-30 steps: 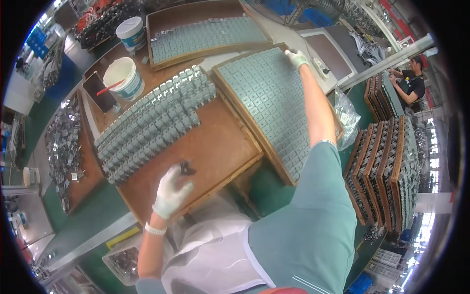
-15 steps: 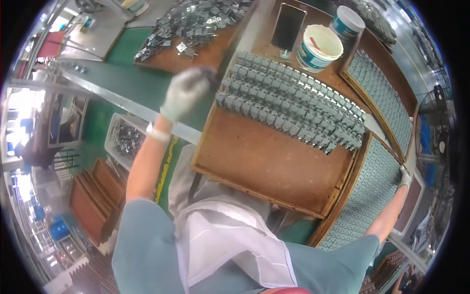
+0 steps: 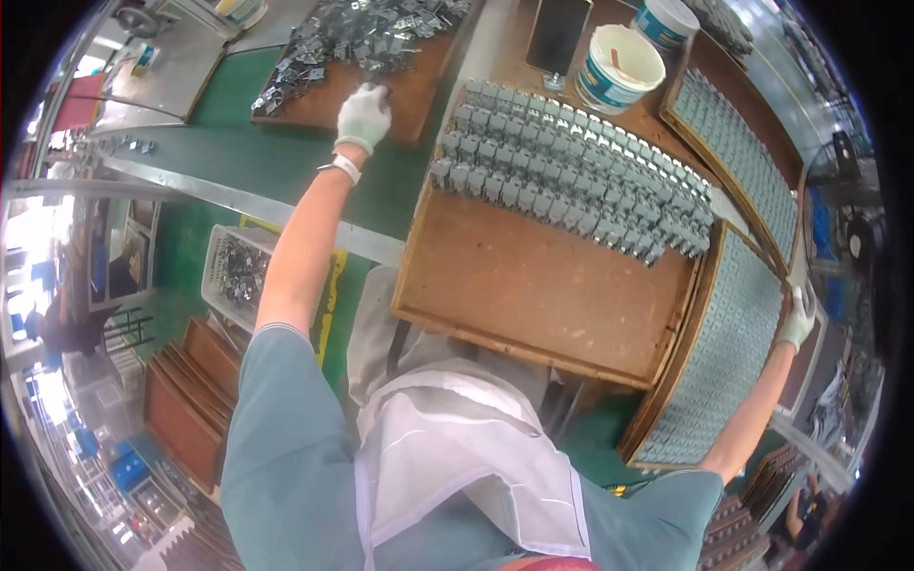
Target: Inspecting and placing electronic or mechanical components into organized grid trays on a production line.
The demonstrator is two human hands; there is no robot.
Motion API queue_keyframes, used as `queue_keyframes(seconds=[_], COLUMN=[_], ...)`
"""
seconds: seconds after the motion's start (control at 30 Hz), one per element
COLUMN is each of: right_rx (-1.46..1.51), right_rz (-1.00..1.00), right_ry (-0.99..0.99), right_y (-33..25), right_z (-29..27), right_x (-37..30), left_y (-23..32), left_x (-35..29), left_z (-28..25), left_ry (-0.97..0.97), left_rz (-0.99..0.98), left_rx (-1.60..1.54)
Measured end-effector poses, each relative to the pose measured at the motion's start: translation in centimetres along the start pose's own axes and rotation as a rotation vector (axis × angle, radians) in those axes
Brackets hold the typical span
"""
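My left hand [image 3: 365,116], in a pale glove, reaches to the near edge of the metal-part pile [image 3: 371,43] on a brown board [image 3: 328,98]. Blur hides whether its fingers have a part between them. At the far right, my gloved right hand [image 3: 798,316] lies against the outer edge of a wooden-rimmed tray filled with flat grey parts [image 3: 719,352]. Its fingers look stretched and slightly apart. Between my hands is a brown wooden tray [image 3: 543,285], with rows of grey metal parts [image 3: 571,171] standing across its far side.
Beyond the rows are a dark phone [image 3: 558,36], a white tub [image 3: 619,71] with a stick inside, and a second tub [image 3: 664,24]. Another filled tray [image 3: 738,152] stands at the back right. A white basket of metal parts [image 3: 238,271] and stacked brown trays [image 3: 190,400] are lower left.
My left hand has moved away from the rows' left end to the loose pile. My right hand has shifted up along the tray's edge. The whole view has shifted slightly.
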State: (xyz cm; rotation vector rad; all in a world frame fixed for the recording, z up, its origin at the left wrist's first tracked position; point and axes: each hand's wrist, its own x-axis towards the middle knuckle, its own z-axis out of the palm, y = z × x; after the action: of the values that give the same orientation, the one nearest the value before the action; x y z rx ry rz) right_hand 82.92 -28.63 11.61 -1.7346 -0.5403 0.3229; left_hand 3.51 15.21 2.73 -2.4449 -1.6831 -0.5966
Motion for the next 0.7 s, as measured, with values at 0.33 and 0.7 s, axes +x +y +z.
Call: queue_keyframes(seconds=[0.33, 0.7], right_rx=[0.041, 0.368], right_rz=[-0.072, 0.29], right_ry=[-0.432, -0.862], right_y=[-11.6, -11.5], right_z=[22.0, 29.6], right_x=[-28.3, -37.3], left_y=[2.0, 19.8], left_x=[-0.8, -14.3], left_z=[-2.5, -16.5], left_ry=[0.127, -0.599], left_rz=[-0.488, -0.441], left_rx=[-1.603, -1.926])
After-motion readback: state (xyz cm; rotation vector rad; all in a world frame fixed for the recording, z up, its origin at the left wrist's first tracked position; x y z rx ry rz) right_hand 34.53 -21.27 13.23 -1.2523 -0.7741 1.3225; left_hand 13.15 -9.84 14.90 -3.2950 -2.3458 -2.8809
